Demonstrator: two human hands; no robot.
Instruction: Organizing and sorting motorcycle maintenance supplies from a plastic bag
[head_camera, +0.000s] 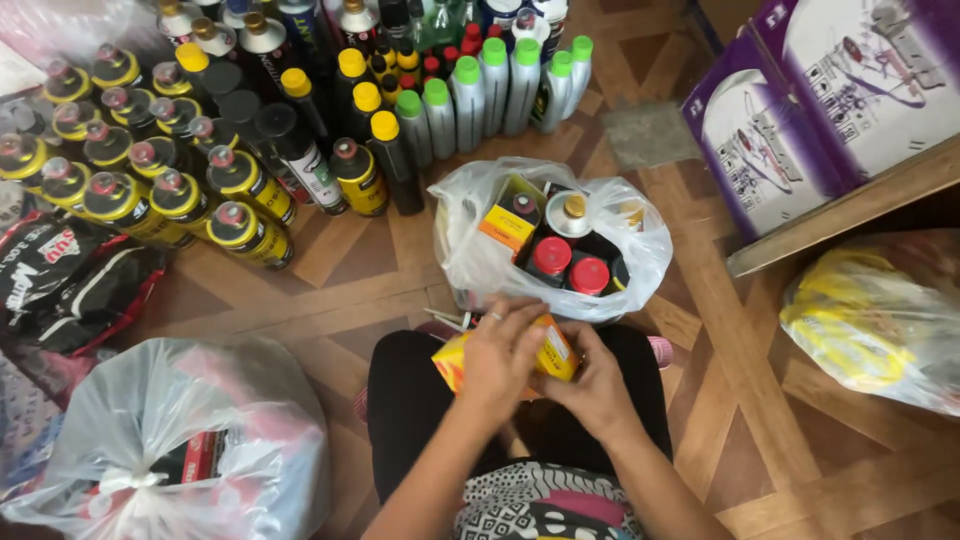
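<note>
While I'm scanning from the knotted white bag rightward, my left hand and right hand are both closing around a small yellow-orange carton over my lap; it's looking light, crushable, best gripped on flat sides.

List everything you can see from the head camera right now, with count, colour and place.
small box: one, yellow-orange, held in both hands over the lap
open plastic bag: one, clear white, just ahead; holds red-capped containers and a yellow box
green-capped bottles: several, silver, top centre
yellow-and-black cans: many, left floor
yellow-capped dark bottles: several, top centre
tied plastic bag: one, white, bottom left
cardboard boxes: two, purple-white, top right
yellow bag: one, right edge
left hand: on box
right hand: on box
</note>
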